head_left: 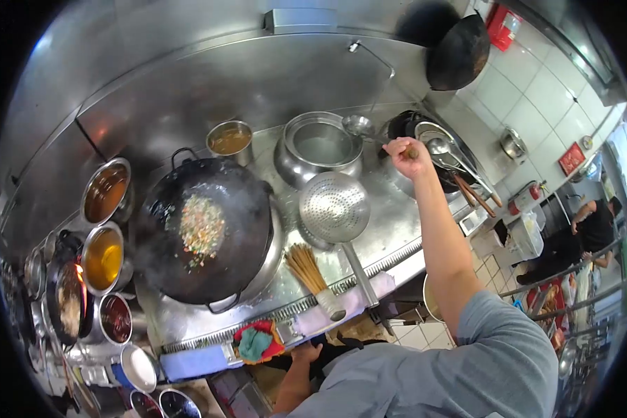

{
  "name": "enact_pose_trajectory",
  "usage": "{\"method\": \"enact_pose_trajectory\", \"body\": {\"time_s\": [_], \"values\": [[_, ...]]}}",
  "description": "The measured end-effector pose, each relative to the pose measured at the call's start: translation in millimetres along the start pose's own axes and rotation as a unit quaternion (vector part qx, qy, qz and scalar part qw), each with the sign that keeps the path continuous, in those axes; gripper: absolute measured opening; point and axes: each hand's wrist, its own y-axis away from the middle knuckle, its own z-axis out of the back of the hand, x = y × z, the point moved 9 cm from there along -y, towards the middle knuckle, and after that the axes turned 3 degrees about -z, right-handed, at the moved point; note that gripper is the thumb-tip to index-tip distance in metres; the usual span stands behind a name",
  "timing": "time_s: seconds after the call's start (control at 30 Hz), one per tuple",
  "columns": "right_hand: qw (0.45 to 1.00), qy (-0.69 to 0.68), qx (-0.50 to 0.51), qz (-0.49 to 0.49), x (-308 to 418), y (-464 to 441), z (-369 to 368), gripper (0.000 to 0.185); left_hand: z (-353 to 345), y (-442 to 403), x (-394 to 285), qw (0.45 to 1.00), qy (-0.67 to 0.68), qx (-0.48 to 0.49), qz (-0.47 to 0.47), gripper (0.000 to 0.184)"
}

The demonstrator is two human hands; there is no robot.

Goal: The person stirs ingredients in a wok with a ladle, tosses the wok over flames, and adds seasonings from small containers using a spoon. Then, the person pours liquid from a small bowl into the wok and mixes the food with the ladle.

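My right hand (407, 160) grips the ladle (358, 125), its bowl by the pot (320, 141), near the back edge of the stove (390, 216). My left hand (306, 352), front edge: grip unclear. Chopped food (202, 226) lies in the wok (246, 209), left; probably mid-frying, calling for a steady ladle.

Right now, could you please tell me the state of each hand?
Left hand: cannot be told whether open or closed.
Right hand: closed, holding the ladle.
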Motion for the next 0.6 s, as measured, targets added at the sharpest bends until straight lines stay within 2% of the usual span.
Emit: {"method": "enact_pose_trajectory", "body": {"time_s": [0.03,0.07,0.13,0.17,0.2,0.27,0.3,0.33,0.4,0.43,0.5,0.53,0.57,0.6], "values": [[1.0,-0.004,0.014,-0.001,-0.3,-0.3,1.2,0.032,3.8,3.3,-4.2,0.999,-0.014,0.04,0.015,0.081],[1.0,-0.005,0.013,0.007,-0.1,3.0,2.8,0.032,-4.6,-12.3,1.6,0.999,-0.018,0.042,0.009,0.081],[1.0,0.013,0.009,-0.006,-6.0,7.1,2.2,0.029,-48.5,-39.7,10.8,0.974,0.101,0.203,0.015,0.086],[1.0,-0.003,0.015,-0.004,-6.0,8.0,1.9,0.029,-46.4,-42.8,12.2,0.967,0.114,0.229,-0.003,0.089],[1.0,-0.01,0.018,-0.012,-7.7,7.6,1.2,0.029,-43.3,-41.3,18.4,0.967,0.112,0.227,0.007,0.089],[0.999,-0.035,0.023,-0.013,-5.3,5.5,2.2,0.029,-7.9,-33.2,-8.0,0.983,0.009,0.036,-0.182,0.079],[0.998,-0.039,0.036,-0.016,-4.8,4.0,0.2,0.027,-32.8,-22.4,4.4,0.948,0.218,0.209,-0.096,0.066],[0.996,-0.067,0.041,-0.032,-4.8,1.9,0.5,0.016,-13.2,3.7,-0.1,0.946,0.183,0.243,-0.114,0.061],[0.995,-0.074,0.068,-0.021,-4.8,4.4,-4.2,0.005,65.9,78.1,-30.4,0.932,0.113,0.306,-0.156,0.053],[0.995,-0.06,0.078,-0.021,-5.5,6.1,-7.0,0.012,129.7,108.9,-42.9,0.958,0.151,0.198,-0.141,0.044],[0.995,-0.067,0.075,-0.025,-6.0,5.9,-5.0,0.012,231.9,160.1,-42.2,0.973,0.207,0.011,-0.099,0.032],[0.995,-0.068,0.074,-0.025,-3.7,4.0,-3.3,0.011,272.6,176.7,-38.3,0.969,0.226,-0.067,-0.074,0.026],[0.993,-0.072,0.081,-0.037,-4.4,3.5,-3.0,0.012,332.6,198.6,-43.3,0.937,0.232,-0.254,-0.065,0.02],[0.993,-0.042,0.106,-0.012,5.4,-3.3,0.3,0.012,366.9,209.2,-31.1,0.909,0.236,-0.343,-0.036,0.015]]}}
